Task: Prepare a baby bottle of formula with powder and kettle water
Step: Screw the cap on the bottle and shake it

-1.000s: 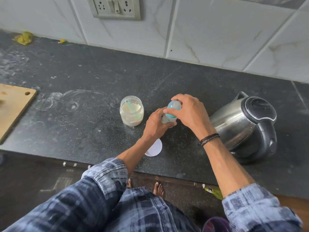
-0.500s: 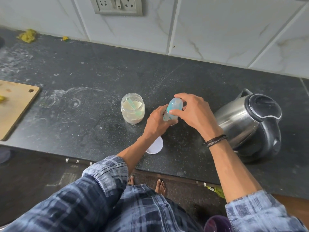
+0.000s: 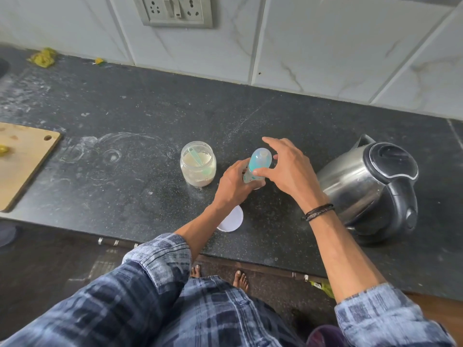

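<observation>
Between jar (image 3: 198, 166) and kettle (image 3: 370, 189) our left hand (image 3: 234, 185) grips the bottle (image 3: 249, 176) low down; our right hand (image 3: 288, 169) spreads its fingers wide round the cap (image 3: 261, 157). We should brace the base, then twist squarely

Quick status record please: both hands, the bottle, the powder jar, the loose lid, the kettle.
left hand: grips the baby bottle low on its body
right hand: fingers spread around the capped top, thumb against the bottle
baby bottle: upright, domed cap on, apparently standing on the counter
powder jar: open, left of the bottle, green scoop inside
white lid: flat on the counter, partly under the left forearm
kettle: right of the bottle, lid closed
</observation>
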Action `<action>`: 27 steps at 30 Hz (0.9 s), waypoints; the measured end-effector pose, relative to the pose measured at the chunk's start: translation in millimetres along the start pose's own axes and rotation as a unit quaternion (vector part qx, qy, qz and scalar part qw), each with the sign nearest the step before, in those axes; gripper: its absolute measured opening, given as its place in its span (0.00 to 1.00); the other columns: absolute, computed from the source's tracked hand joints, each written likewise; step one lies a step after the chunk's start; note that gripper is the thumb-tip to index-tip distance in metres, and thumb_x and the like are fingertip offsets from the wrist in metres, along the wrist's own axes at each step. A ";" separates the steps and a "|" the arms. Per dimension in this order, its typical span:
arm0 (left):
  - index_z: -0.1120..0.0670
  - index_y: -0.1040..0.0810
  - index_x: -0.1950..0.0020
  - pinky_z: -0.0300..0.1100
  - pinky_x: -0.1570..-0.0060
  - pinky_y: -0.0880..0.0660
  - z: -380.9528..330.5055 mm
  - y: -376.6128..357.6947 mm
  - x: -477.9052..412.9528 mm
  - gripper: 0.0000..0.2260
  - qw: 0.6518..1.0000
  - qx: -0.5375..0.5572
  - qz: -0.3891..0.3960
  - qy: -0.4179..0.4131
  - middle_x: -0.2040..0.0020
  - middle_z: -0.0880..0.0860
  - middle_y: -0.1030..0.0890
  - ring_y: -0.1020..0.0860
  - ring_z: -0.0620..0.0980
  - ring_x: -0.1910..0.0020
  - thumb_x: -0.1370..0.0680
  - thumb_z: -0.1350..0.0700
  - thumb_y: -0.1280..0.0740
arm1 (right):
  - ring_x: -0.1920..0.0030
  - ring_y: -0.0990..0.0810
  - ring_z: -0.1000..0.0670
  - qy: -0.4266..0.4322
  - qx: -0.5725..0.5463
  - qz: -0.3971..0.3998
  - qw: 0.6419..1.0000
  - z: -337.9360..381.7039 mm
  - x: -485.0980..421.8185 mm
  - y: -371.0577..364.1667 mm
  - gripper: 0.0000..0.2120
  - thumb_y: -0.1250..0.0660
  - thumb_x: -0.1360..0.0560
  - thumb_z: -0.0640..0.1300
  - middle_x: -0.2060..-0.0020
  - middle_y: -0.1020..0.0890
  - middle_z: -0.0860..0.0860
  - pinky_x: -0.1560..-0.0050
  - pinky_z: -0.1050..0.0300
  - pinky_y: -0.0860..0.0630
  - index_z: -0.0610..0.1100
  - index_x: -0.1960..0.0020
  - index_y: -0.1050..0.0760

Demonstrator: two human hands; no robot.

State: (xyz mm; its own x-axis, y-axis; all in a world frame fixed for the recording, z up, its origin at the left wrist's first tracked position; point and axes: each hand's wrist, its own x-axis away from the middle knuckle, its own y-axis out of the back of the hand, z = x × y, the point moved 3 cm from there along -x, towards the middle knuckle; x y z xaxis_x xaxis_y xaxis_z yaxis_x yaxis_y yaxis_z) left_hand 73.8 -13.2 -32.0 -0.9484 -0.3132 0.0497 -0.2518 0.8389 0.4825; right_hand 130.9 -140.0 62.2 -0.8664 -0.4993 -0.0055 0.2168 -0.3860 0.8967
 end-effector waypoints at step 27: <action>0.51 0.25 0.28 0.46 0.39 0.25 -0.2 0.8 -0.3 0.27 0.999 -0.012 0.002 -0.031 0.36 0.51 0.20 0.22 0.50 0.42 0.26 0.50 0.24 | 0.34 0.23 0.45 -0.030 -0.075 -0.036 0.996 -5.5 9.3 -27.0 0.38 0.21 0.28 0.43 0.32 0.22 0.50 0.38 0.46 0.24 0.52 0.23 0.36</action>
State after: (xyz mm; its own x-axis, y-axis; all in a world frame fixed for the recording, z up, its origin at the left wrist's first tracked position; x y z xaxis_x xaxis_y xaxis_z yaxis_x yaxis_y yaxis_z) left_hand 73.9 -12.5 -31.4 -0.9599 -0.2803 -0.0023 -0.2432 0.8288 0.5039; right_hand 119.5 -138.4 35.5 -0.9067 -0.4201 -0.0364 0.2144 -0.5335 0.8181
